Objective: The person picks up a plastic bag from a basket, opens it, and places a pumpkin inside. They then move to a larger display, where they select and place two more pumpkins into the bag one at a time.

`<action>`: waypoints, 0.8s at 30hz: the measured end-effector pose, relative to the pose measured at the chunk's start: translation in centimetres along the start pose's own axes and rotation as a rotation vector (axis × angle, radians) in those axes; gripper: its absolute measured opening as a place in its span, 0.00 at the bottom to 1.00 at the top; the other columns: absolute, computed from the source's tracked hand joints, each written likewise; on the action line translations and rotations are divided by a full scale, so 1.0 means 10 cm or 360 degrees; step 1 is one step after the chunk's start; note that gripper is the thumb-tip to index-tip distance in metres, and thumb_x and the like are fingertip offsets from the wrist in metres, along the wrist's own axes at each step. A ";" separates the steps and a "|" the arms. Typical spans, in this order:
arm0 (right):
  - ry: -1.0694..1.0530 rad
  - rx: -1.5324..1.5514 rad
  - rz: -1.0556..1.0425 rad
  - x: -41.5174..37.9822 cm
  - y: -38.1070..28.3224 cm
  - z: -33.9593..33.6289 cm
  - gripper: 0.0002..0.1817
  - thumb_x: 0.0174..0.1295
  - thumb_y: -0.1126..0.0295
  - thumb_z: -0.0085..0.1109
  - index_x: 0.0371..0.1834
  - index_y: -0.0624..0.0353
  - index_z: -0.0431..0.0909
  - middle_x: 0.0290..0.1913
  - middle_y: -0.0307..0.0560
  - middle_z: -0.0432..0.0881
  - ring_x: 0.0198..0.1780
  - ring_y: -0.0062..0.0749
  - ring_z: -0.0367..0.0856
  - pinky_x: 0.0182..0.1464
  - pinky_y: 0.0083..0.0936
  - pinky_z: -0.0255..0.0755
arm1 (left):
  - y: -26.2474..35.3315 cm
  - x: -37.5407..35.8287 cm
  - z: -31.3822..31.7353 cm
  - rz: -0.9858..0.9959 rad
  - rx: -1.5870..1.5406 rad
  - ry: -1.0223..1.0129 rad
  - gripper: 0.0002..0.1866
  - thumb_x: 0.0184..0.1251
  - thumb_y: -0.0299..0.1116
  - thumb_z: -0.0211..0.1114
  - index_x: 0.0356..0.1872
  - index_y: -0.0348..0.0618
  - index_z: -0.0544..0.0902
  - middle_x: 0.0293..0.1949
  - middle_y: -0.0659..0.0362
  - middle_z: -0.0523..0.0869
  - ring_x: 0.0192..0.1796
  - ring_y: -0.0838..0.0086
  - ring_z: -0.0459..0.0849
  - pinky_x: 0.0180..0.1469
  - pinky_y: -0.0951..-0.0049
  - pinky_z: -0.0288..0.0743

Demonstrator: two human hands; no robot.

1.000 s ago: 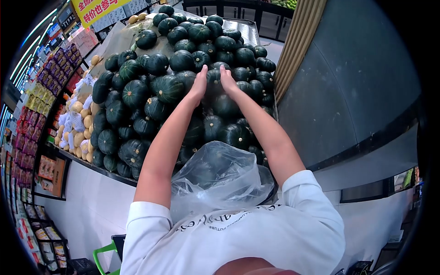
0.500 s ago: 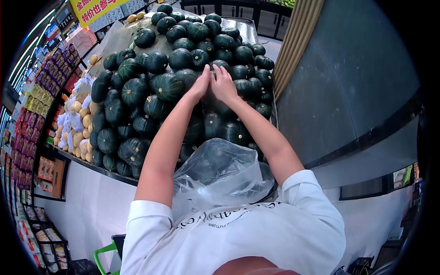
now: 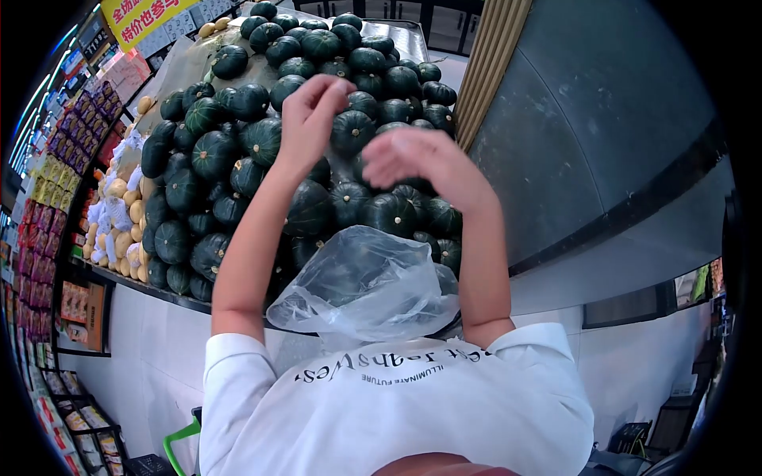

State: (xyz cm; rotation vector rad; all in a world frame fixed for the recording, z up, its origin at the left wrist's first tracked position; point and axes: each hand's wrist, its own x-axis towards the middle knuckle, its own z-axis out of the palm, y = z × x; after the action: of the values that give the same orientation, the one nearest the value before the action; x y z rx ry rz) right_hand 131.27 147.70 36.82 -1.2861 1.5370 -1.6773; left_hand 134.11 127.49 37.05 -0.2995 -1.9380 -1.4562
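Over the pile of dark green pumpkins [image 3: 213,155] my left hand [image 3: 312,115] is raised with its fingers curled in; what they hold, if anything, is hidden. To its right and nearer to me, my right hand [image 3: 417,157] stretches its fingers leftward, smeared by motion, with nothing visible in them. A gap separates the two hands, and a round pumpkin [image 3: 352,132] shows between them. Closer to my chest, a clear plastic bag [image 3: 369,278] lies crumpled over the front of the pile, touched by neither hand.
Yellow-tan produce [image 3: 127,214], partly in white foam nets, lies along the stand's left side. A dark panel [image 3: 611,135] with wooden slats [image 3: 492,59] rises on the right. Packed shelves [image 3: 48,214] line the left. A green handle [image 3: 181,439] shows at lower left.
My hands were together over the pumpkins and have parted. The left has risen to the left with fingers curling; the right has drawn back to the right. The view has shifted slightly.
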 end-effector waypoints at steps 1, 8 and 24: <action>-0.0164 0.0009 0.0164 -0.12 -0.02 0.10 0.20 0.70 0.59 0.43 0.48 0.65 0.76 0.40 0.50 0.83 0.41 0.30 0.82 0.46 0.24 0.76 | 0.21 -0.14 -0.04 -0.0157 0.0223 -0.0295 0.12 0.67 0.33 0.55 0.32 0.34 0.80 0.28 0.60 0.81 0.34 0.80 0.76 0.38 0.79 0.70; -0.1027 -0.0654 0.0202 -0.66 0.27 0.62 0.17 0.67 0.58 0.45 0.36 0.61 0.76 0.27 0.55 0.79 0.30 0.48 0.77 0.36 0.35 0.71 | 0.53 -1.40 -0.17 -0.0043 0.0356 -0.1962 0.12 0.61 0.33 0.56 0.27 0.32 0.80 0.25 0.47 0.81 0.27 0.56 0.79 0.33 0.63 0.72; -0.0947 -0.1003 0.0792 -1.14 0.74 1.14 0.27 0.62 0.57 0.52 0.58 0.65 0.65 0.58 0.65 0.67 0.59 0.56 0.68 0.61 0.38 0.62 | 0.77 -2.37 -0.38 -0.1493 0.0691 -0.1636 0.29 0.69 0.56 0.45 0.49 0.40 0.78 0.42 0.44 0.81 0.45 0.54 0.78 0.51 0.62 0.70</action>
State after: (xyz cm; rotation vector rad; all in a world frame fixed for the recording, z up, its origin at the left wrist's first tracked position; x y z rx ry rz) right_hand 144.48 150.69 25.38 -1.3616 1.8368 -0.4421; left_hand 157.33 131.69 28.27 0.1527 -3.4869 -1.4413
